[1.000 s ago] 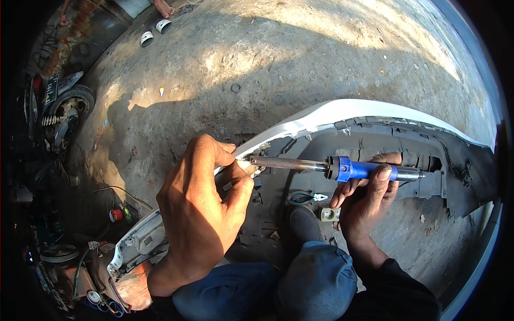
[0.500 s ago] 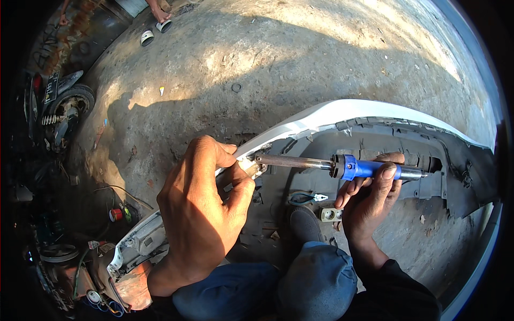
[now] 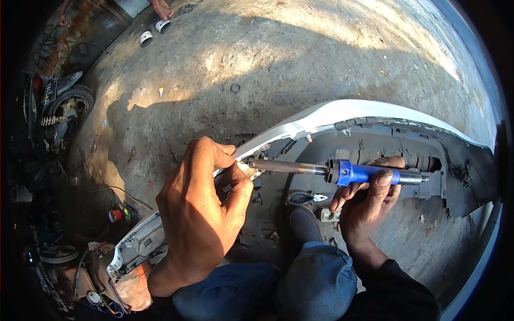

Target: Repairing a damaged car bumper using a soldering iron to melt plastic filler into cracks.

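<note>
A white car bumper (image 3: 342, 109) lies across the ground in front of me, its dark inner side toward me. My left hand (image 3: 206, 208) is closed in a pinch on the bumper's edge, thumb and forefinger beside a pale, rough patch. My right hand (image 3: 372, 198) holds a soldering iron (image 3: 367, 174) by its blue handle. The iron lies nearly level, and its brown metal shaft points left to the patch by my left fingertips. The very tip meets or almost meets the patch; I cannot tell which.
Pliers (image 3: 303, 198) and a white socket strip (image 3: 327, 215) lie near my shoe (image 3: 305, 223). An orange tank (image 3: 134, 286) stands at lower left under the bumper's end. A motorcycle wheel (image 3: 75, 104) is at far left. Another person's foot (image 3: 162, 9) shows beside two white cups (image 3: 146, 38).
The soldering iron has shifted slightly left and a little down, bringing its tip closer to my left fingertips. My left hand keeps its pinch on the bumper edge.
</note>
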